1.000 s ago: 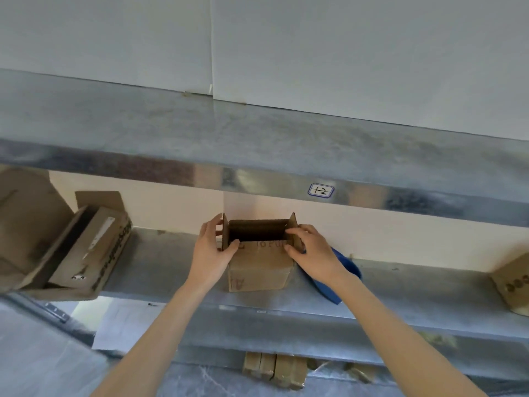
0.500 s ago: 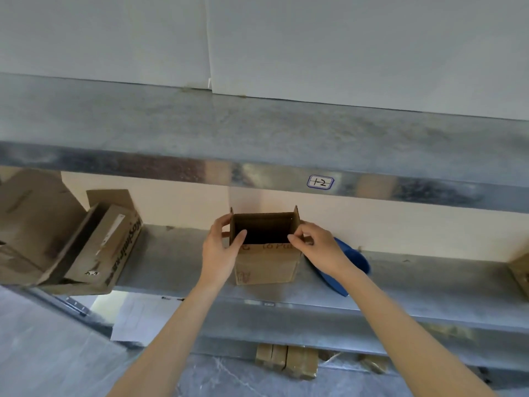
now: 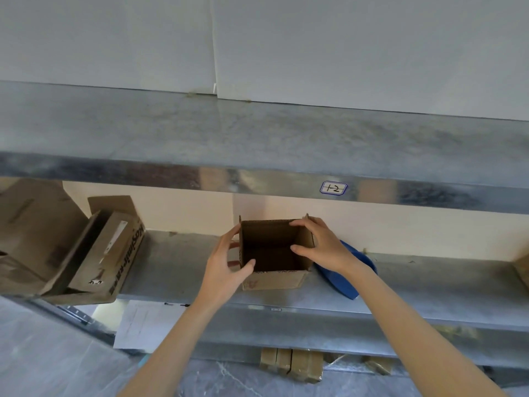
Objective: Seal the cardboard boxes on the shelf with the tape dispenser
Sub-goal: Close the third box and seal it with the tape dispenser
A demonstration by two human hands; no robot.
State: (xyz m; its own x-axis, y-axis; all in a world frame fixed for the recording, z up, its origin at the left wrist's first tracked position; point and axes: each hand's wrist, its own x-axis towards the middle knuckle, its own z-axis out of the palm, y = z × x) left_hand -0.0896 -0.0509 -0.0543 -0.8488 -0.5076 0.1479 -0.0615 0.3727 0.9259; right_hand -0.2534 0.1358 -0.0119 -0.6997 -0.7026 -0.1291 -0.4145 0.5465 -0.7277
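Head view looks down on a small cardboard box [image 3: 273, 279] that stands upright near the front edge of the middle metal shelf [image 3: 177, 262], its top open and its dark inside in plain sight. The left hand [image 3: 226, 267] grips the box at its left wall: the thumb is hooked over the near left corner of the rim and dips just inside, while the other fingers curl round the outside of that wall, partly hidden behind the raised flap. The right hand [image 3: 323, 247] holds the opposite side, its fingers bent over the top of the right flap with the fingertips reaching the far rim, and its thumb pressed against the inner face of the right wall, so the wall is pinched between thumb and fingers. The box thus sits between the two hands, touched by both. Just beside the box, behind the right wrist, lies a blue plastic object [image 3: 352, 282] on the same shelf; what it is cannot be told. Well to the left a larger printed carton [image 3: 114, 253] lies tipped on its side with its flaps open. A small handwritten label [image 3: 333, 188] is stuck on the front edge of the upper shelf [image 3: 257, 133]. Flat bundles of cardboard [image 3: 290, 365] lie below the lowest shelf.
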